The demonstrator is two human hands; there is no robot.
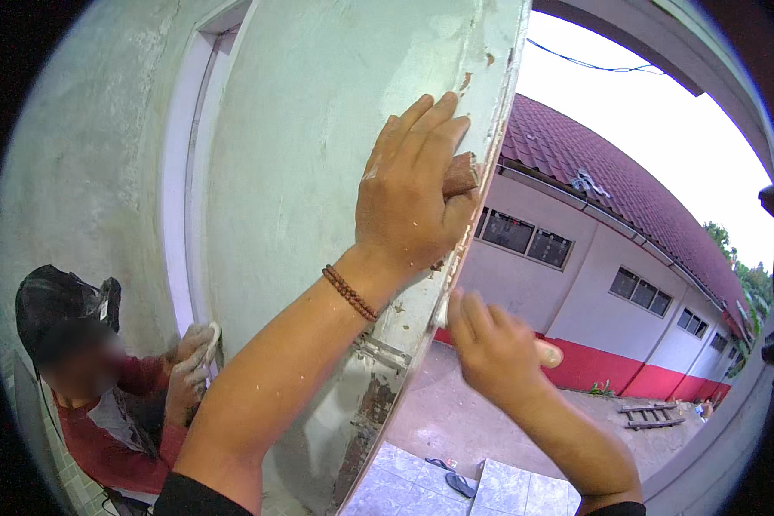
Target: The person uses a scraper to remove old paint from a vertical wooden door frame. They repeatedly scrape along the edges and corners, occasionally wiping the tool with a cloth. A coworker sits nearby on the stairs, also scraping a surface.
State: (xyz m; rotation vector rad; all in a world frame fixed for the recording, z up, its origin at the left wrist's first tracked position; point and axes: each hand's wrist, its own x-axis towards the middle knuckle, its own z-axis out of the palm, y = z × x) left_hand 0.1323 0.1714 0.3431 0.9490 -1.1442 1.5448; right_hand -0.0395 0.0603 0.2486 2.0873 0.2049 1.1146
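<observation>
My left hand lies with extended fingers against the pale green painted door panel, near its edge. A brown block or folded piece is held between its thumb and fingers; its far part is hidden under the hand. Lower and to the right, my right hand grips a tool with a pale rounded handle, its working end at the door's edge; the blade shows only in part, so its type is unclear. Paint is chipped along this edge, with brown patches, and a metal hinge or latch plate sits below.
At the lower left, a co-worker in a cap and red sleeves holds a pale object by a white door frame. Beyond the edge are tiles, sandals, a small ladder and a red-roofed building.
</observation>
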